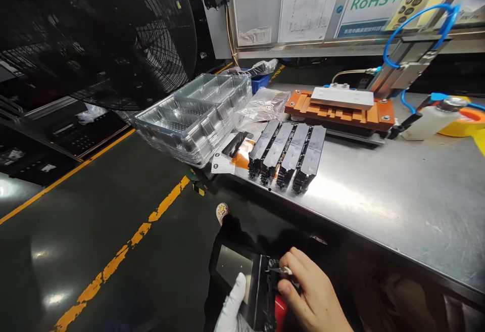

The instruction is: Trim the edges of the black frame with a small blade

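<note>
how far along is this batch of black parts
Looks done: four black parts lie in a row on the steel bench. In hand: the gloved left hand steadies another black part while the bare right hand works its end. What remains cannot be told.

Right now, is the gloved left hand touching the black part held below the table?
Touching. The head view shows the left hand, in a white glove, pressed against the black part.

A brushed, glossy steel table [397, 190] bears four matt black plastic cartridges [288, 155], clear glossy plastic trays [197, 109] and an orange plastic fixture [341, 112], while the left hand [233, 306] wears a white cloth glove.
</note>
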A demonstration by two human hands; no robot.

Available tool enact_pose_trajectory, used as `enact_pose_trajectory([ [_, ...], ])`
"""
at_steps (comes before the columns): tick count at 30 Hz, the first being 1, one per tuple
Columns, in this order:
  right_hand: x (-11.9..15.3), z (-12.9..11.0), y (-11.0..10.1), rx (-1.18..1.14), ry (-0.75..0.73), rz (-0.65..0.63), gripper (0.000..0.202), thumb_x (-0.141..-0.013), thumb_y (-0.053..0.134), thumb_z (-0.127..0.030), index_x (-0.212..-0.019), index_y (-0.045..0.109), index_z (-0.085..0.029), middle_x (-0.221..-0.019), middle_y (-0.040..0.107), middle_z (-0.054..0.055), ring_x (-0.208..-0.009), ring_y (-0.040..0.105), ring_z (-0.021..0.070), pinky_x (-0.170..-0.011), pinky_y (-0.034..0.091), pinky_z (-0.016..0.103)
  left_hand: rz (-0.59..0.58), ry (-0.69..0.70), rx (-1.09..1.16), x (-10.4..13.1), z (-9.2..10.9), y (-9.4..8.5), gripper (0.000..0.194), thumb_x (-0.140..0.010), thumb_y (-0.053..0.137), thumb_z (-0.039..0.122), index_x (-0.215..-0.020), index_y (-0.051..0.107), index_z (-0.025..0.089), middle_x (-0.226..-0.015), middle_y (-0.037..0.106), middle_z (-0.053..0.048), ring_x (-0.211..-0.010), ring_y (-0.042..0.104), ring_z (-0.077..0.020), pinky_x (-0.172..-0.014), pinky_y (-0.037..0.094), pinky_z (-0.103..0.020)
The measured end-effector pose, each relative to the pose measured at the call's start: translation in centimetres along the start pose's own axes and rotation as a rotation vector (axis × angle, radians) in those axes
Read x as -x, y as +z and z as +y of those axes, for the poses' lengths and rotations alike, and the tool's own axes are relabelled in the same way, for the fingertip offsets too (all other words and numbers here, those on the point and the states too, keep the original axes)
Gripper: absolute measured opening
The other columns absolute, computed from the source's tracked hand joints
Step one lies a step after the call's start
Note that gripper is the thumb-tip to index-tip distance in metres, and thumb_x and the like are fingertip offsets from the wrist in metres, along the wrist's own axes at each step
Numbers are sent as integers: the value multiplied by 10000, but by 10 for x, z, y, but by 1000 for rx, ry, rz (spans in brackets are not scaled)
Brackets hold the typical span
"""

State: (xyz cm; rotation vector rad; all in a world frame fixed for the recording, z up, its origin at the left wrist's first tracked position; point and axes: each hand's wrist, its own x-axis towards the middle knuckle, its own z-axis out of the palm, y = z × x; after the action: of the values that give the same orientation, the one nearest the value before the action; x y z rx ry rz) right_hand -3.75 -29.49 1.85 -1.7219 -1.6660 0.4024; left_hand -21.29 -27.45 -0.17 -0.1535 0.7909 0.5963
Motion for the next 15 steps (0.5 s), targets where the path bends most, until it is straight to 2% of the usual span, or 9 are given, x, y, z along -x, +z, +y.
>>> enact_pose_trajectory([
  [4, 4, -5, -1, 42, -32, -35, 411, -1009, 315, -447, -705, 475, -222, -644, 528, -20, -556, 547, 119, -501, 443, 231, 3, -16, 0, -9, -1, 1, 265, -921, 575, 348, -1091, 650, 159, -1115, 689, -86, -1026, 655, -206, -862, 568, -393],
  [6, 8, -7, 1, 57, -29, -51, 403, -1016, 297, -398, -705, 492, -229, -646, 540, -17, -561, 556, 127, -507, 452, 245, 7, -3, 5, -14, 1, 1, 179, -903, 603, 302, -999, 698, 185, -1056, 725, -47, -1077, 648, -204, -883, 567, -328],
  [8, 14, -6, 4, 51, 6, -79, 349, -1016, 302, -369, -803, 548, -242, -717, 577, -4, -628, 585, 142, -554, 483, 260, 11, 18, 7, -17, 2, 1, 125, -888, 618, 275, -902, 728, 217, -990, 744, -6, -1100, 643, -194, -880, 561, -250],
  [10, 20, -3, 10, 42, 52, -95, 261, -1007, 348, -359, -919, 568, -252, -795, 596, 8, -687, 594, 153, -600, 505, 271, 15, 34, 0, -19, 3, 1, 129, -885, 620, 271, -849, 731, 216, -955, 748, 1, -1081, 653, -193, -864, 561, -224],
  [12, 26, 1, 17, 72, 63, -47, 200, -987, 418, -383, -957, 568, -254, -825, 593, 17, -705, 589, 166, -618, 504, 288, 18, 39, -12, -20, 4, 0, 151, -895, 610, 287, -885, 719, 183, -985, 742, -25, -1051, 664, -199, -863, 571, -277],
  [15, 30, 7, 26, 177, 65, 152, 212, -960, 479, -438, -944, 583, -253, -850, 572, 34, -764, 580, 198, -688, 477, 339, 13, 41, -30, -21, 3, -2, 208, -912, 591, 318, -995, 684, 151, -1066, 717, -63, -1031, 662, -197, -882, 561, -359],
])
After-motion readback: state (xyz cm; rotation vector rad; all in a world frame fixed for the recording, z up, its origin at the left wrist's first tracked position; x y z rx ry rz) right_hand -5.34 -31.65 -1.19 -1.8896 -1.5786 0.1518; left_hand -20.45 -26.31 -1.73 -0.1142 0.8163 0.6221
